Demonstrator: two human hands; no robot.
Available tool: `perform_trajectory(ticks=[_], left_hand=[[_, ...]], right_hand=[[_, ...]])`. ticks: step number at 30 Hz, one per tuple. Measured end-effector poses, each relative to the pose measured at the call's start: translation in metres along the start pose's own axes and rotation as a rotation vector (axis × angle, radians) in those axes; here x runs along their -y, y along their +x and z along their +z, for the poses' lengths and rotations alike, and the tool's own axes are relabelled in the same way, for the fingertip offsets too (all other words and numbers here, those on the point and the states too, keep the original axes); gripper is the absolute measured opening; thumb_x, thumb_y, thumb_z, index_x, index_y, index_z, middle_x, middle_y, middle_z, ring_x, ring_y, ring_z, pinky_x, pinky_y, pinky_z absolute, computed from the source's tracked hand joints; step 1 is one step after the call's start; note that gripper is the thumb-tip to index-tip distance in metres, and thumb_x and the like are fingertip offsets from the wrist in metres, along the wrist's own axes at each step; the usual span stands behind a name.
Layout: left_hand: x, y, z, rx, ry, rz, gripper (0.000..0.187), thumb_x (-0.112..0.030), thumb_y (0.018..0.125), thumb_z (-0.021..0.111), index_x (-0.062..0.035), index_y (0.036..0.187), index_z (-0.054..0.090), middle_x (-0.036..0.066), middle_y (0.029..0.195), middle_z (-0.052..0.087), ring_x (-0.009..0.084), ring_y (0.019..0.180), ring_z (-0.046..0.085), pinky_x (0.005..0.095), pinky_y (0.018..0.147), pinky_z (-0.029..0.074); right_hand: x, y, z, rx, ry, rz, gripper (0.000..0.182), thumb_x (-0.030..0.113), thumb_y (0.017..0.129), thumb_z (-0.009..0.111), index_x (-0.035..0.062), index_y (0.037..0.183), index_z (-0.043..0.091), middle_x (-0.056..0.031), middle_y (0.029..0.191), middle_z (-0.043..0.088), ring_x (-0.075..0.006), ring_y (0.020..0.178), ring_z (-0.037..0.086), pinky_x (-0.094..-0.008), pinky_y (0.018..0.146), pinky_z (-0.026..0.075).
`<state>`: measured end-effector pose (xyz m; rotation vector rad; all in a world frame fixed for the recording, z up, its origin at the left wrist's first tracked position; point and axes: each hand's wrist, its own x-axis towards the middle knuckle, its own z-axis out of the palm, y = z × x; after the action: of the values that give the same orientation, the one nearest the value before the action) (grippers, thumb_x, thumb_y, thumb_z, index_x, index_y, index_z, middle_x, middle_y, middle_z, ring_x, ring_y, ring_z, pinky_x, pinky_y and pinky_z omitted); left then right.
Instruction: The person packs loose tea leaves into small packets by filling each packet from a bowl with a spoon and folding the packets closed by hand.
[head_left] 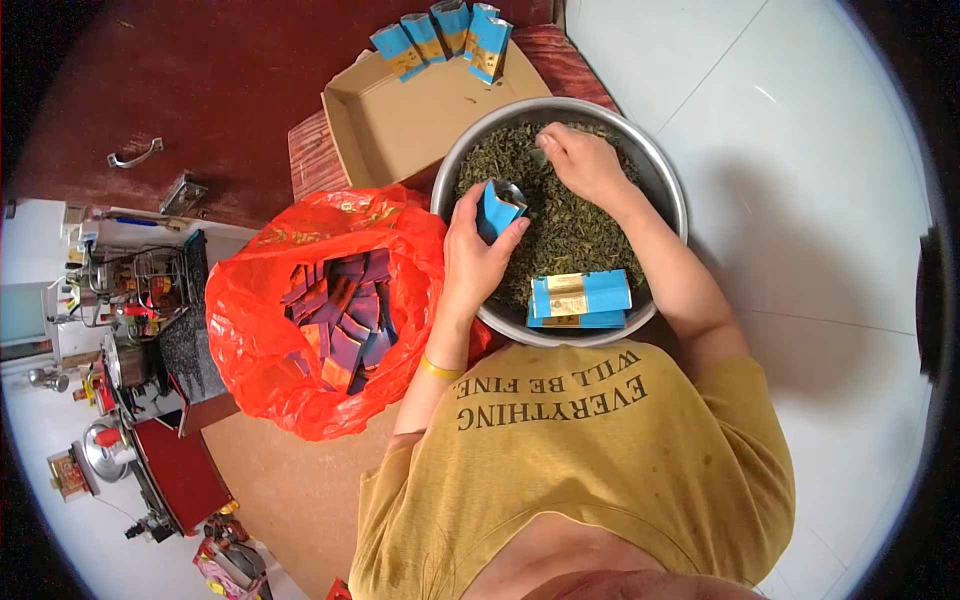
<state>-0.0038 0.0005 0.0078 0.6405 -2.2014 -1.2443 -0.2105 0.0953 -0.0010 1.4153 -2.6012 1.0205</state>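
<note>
My left hand (476,246) is closed around a small blue packet (500,208), whose open mouth faces up and to the right. My right hand (582,165) is over the far part of the metal basin (682,215), its fingers curled in a pinch at the dried green leaves (575,235). Whatever those fingers hold is too small and hidden to name. Flat blue-and-gold packets (580,295) lie stacked on the leaves at the basin's near side.
A shallow cardboard box (385,130) beyond the basin has several upright blue packets (425,38) along its far end. Left of the basin, a red plastic bag (240,330) holds many purple-and-orange packets (345,320). Tiled floor (800,120) lies to the right.
</note>
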Motion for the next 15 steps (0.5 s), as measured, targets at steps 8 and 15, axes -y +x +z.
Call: perform_trajectory(ticks=[8,15], left_hand=[[-0.001,0.0,-0.002,0.016,-0.047,-0.027,0.063,-0.021,0.078,0.08,0.0024,0.128,0.05,0.023,0.118,0.06,0.0359,0.109,0.06,0.0404,0.092,0.048],[0.001,0.0,-0.001,0.008,-0.025,0.001,0.064,-0.021,0.078,0.08,0.0022,0.129,0.049,0.023,0.117,0.06,0.0368,0.109,0.06,0.041,0.092,0.048]], right_hand=[[0.006,0.007,-0.017,0.045,0.68,0.287,0.029,0.026,0.102,0.05,0.0032,0.092,0.063,0.0008,0.068,0.056,-0.0064,0.062,0.053,-0.0227,0.059,0.046],[0.045,-0.014,-0.022,-0.078,0.628,-0.088,0.02,0.017,0.096,0.054,0.0024,0.086,0.063,-0.0024,0.07,0.059,-0.0124,0.063,0.058,-0.026,0.059,0.047]])
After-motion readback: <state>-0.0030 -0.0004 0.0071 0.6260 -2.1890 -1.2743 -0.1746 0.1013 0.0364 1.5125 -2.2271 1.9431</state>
